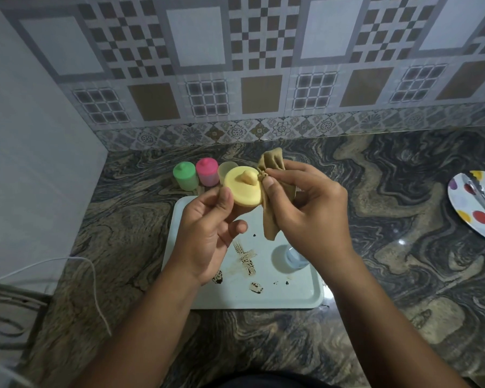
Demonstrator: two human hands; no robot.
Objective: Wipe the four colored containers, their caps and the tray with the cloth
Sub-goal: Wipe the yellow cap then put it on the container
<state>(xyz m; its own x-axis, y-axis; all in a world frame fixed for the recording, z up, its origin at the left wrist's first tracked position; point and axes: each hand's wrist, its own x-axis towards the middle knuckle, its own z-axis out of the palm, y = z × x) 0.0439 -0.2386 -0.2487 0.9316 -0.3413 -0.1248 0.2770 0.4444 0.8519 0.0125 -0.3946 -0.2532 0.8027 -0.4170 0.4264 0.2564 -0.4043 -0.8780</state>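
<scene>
My left hand (207, 231) holds a round yellow cap (242, 189) by its lower edge, knob facing me. My right hand (305, 208) pinches a tan cloth (272, 191) against the cap's right rim. Behind the cap stand a green container (184, 176) and a pink container (207, 172), both capped, and an open yellow container (226, 168), partly hidden. Below my hands lies the pale tray (300, 292) with brown smears. A blue container (294, 257) lies on the tray, partly hidden by my right wrist.
The marble counter (389, 191) runs to a tiled wall behind. A polka-dot plate (471, 211) with a metal utensil sits at the right edge. A white cord (90, 275) trails over the counter at the left, next to a white wall.
</scene>
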